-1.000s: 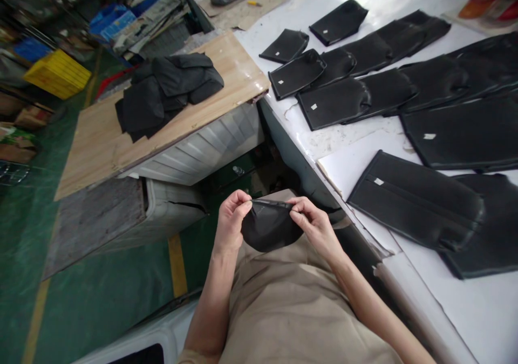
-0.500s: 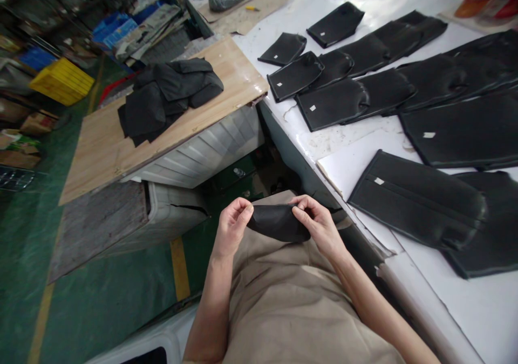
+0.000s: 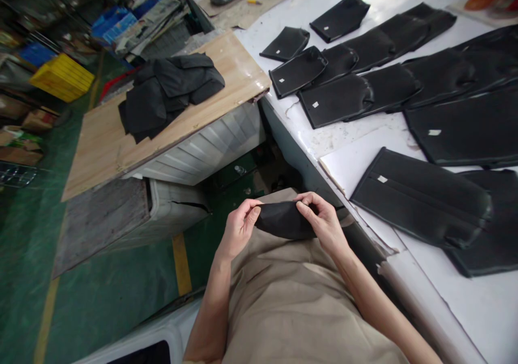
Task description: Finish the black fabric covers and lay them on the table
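Note:
A small black fabric piece (image 3: 285, 221) with a curved lower edge is stretched between my two hands, above my lap. My left hand (image 3: 239, 228) pinches its upper left corner between thumb and fingers. At the upper right corner, my right hand (image 3: 324, 221) pinches it the same way. The piece's far side is hidden from me. To the right on the white table, the nearest thing is a large black panel (image 3: 421, 199) with a small white label, overlapping another black panel (image 3: 491, 229).
Rows of black labelled panels (image 3: 342, 102) lie on the white table (image 3: 465, 310). On the left, a heap of black fabric pieces (image 3: 170, 91) rests on a wooden board (image 3: 97, 148). Beyond are a yellow crate (image 3: 62, 78) and a blue crate (image 3: 113, 25). A yellow-handled tool (image 3: 254, 1) lies at the back.
Both hands and the black fabric piece have shifted slightly right and up in view. The grip on both corners stays the same. The camera view has moved a little.

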Tool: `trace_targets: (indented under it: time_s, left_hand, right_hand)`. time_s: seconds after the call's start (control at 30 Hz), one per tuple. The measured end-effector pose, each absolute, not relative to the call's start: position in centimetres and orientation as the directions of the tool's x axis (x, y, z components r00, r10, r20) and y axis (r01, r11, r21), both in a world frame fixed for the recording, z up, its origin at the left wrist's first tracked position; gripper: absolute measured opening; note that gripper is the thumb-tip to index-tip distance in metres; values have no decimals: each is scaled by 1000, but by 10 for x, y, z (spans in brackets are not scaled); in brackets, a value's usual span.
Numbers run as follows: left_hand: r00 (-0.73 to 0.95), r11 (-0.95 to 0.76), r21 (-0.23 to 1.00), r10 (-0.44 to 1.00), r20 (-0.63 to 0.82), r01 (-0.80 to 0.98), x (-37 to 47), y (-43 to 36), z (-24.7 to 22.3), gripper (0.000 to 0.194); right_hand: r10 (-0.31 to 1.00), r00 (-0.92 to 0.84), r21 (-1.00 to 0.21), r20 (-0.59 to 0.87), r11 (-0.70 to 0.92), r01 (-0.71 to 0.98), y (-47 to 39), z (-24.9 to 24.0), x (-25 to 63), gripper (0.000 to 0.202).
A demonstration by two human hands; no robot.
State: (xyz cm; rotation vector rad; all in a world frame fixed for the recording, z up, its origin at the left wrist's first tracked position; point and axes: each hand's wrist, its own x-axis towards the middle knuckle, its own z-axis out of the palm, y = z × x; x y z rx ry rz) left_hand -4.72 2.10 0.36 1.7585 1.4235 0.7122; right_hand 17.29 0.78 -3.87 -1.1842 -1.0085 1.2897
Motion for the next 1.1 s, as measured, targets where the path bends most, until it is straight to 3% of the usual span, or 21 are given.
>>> trace_targets:
  time_s: [0.4,0.53,0.77,1.1]
  left_hand:
    - [375,-192,755,924,-77,627,-53,20,11,21]
    - [337,-125,817,938,-88,563,-58,19,9,26]
    - [252,-57,870,965,-78,490,-67,14,0,27]
    - [206,-3,904,974,-95,428,-68,11,-3,31]
  right_hand:
    - [1000,-23,-997,4,2,-72,8,-37,174,20]
    - [999,6,-999,33,33,-30,8,-38,177,17]
    - [998,-29,-996,-61,-63,-57,6,-45,182,14]
    - [979,-70,-947,-192,-204,-248,6,-44,179,33]
